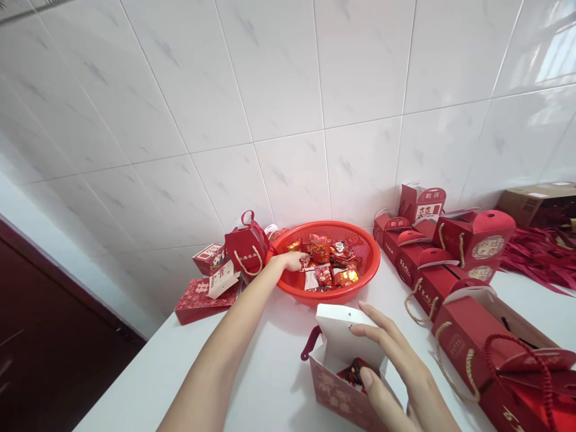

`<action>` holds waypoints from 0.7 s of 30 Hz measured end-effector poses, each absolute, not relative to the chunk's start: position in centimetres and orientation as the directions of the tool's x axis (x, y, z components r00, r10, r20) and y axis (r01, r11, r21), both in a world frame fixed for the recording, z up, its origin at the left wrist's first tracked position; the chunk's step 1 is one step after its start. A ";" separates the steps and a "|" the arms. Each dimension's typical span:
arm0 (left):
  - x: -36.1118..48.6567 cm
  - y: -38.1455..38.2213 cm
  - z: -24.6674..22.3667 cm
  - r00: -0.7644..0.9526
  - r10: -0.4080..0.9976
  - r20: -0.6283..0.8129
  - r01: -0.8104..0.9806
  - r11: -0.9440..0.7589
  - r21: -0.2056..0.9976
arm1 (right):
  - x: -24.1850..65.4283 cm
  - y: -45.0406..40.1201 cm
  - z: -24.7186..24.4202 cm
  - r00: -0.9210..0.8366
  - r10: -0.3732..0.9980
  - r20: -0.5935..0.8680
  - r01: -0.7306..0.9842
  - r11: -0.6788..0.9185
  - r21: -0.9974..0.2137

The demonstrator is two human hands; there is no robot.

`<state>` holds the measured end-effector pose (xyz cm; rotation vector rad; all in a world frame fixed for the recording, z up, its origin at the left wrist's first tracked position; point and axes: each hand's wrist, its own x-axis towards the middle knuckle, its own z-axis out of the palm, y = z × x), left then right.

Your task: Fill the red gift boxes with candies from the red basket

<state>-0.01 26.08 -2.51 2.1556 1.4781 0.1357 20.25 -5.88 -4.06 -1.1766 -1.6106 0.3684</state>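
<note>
My left hand (293, 260) reaches into a red plastic basket (369, 277). Its fingers look closed, their tips among wrapped candies (320, 249); what they grip is hidden. Close to me, my right hand (400, 360) holds a small red gift box (335, 390) with a white inside. The thumb presses over the box's front edge, while the fingers lie against the raised white lid (342, 315). Inside the box are some dark red wrapped candies (353, 372). A dark red strap (310, 343) sticks out from its left side.
Several red gift boxes with rope handles (443, 288) line the right side of the white table (270, 360). More boxes (204, 302) and a red gift bag (245, 249) stand left of the basket. Red ribbons (535, 258) and a cardboard box (531, 207) lie far right. A tiled wall (288, 174) rises behind.
</note>
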 end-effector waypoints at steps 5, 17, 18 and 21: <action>-0.2 25.8 -2.8 0.422 0.869 -0.259 0.847 -0.276 0.454 | 20.4 -5.9 -4.0 0.008 0.832 0.555 0.510 0.474 -0.718; 4.3 23.8 -0.3 0.643 0.725 -0.246 0.746 -0.521 0.413 | 19.8 -5.5 -4.9 0.036 0.822 0.569 0.514 0.473 -0.716; 5.1 23.9 -0.3 0.652 0.700 -0.291 0.752 -0.548 0.365 | 19.8 -5.5 -5.0 0.036 0.824 0.566 0.518 0.469 -0.716; 6.7 24.4 -0.9 0.640 0.702 -0.313 0.768 -0.599 0.226 | 19.9 -5.4 -5.2 0.037 0.823 0.566 0.530 0.464 -0.710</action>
